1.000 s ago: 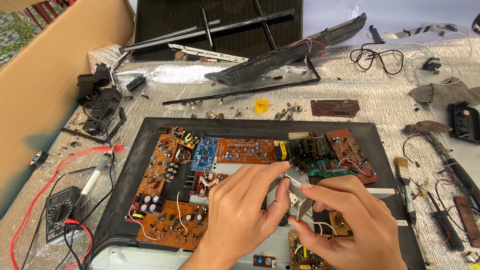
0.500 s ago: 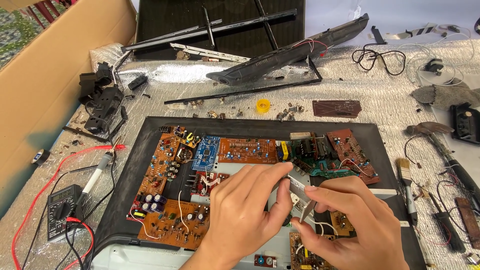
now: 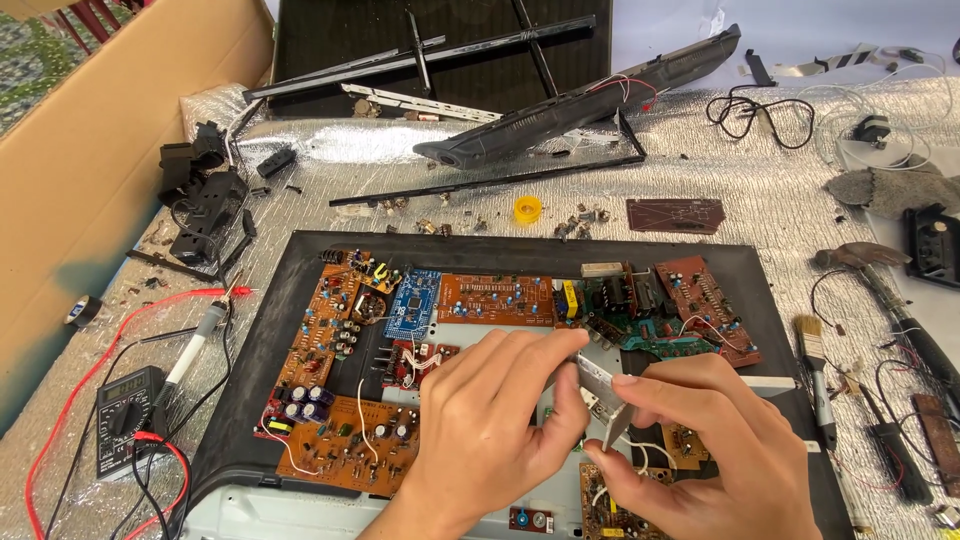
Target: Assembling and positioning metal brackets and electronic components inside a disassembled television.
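Right now my left hand point(image 3: 495, 425) and right hand point(image 3: 700, 450) both pinch a small silver metal bracket point(image 3: 600, 395), fingers pressed on its edges, just above the open black chassis point(image 3: 250, 400). Its circuit boards point(image 3: 345, 440) sit exposed, screws point(image 3: 585, 222) lie beyond it; the bracket looks freed, boards remain.

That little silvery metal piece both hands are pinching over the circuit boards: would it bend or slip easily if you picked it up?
The metal piece looks like thin sheet with folded edges, so probably light and fairly stiff, though hard squeezing might bend it. Its shiny surface may be slippery; the left hand and right hand both pinch it by fingertips. The edges could be sharp.
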